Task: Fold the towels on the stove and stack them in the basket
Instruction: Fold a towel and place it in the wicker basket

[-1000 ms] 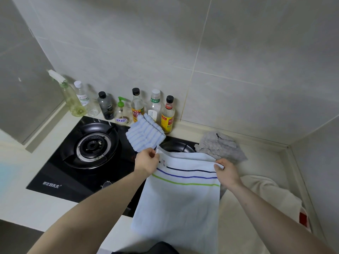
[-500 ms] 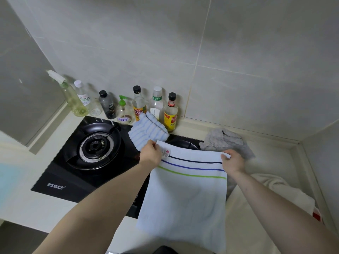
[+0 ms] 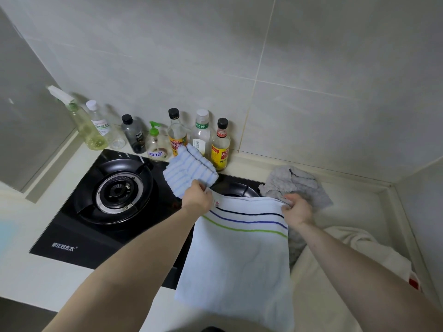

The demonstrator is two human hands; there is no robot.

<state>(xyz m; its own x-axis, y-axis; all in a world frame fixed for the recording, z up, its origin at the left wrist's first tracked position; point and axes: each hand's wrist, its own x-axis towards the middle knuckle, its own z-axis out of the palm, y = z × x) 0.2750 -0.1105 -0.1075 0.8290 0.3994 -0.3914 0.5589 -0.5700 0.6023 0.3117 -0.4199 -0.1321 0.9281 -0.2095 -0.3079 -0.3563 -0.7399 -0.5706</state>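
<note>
Pinching soft rectangular striped towel (image 3: 237, 255) corners.

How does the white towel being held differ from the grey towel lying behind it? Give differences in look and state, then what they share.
The white towel has three stripes; the grey towel is plain and nubbly. The white towel hangs flat from the left hand and right hand, which pinch its top corners; the grey towel lies crumpled and unheld. Both are soft cloths, not yet folded.

Left hand (image 3: 198, 197) and right hand (image 3: 298, 210) pinch the top corners of a white towel with black, blue and green stripes (image 3: 237, 255), hanging over the black glass gas stove (image 3: 79, 233); a blue-striped folded cloth (image 3: 189, 172) lies at eleven o'clock.
</note>
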